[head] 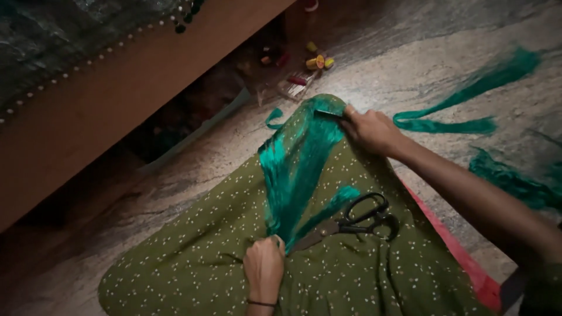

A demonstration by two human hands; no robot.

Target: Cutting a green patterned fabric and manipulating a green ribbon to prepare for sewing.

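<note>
A speckled stone floor (410, 64) fills the view, with a wooden bed frame (117, 99) slanting across the upper left and a dark cloth edged with pale beads (70, 35) lying on top of it. Over the floor spreads an olive-green cloth with small pale dots (193, 257), a red edge (462, 257) showing along its right side. On that cloth lies a shiny teal fabric strip (295, 169), its long axis running from the lower middle up toward the top, leaning slightly right. The right hand (372, 131) pinches the strip's upper end, fingers closed on it; the left hand (263, 263) presses its lower end with the fingers curled shut on the fabric, a dark band at the wrist. Black-handled scissors (351, 222) rest just right of the strip, blades pointing left toward the left hand, handles to the right. More teal scraps (462, 99) lie on the floor at right, well apart. Small thread spools (316, 61), yellow and red, sit near the bed's edge beside a small clear packet (293, 85).
</note>
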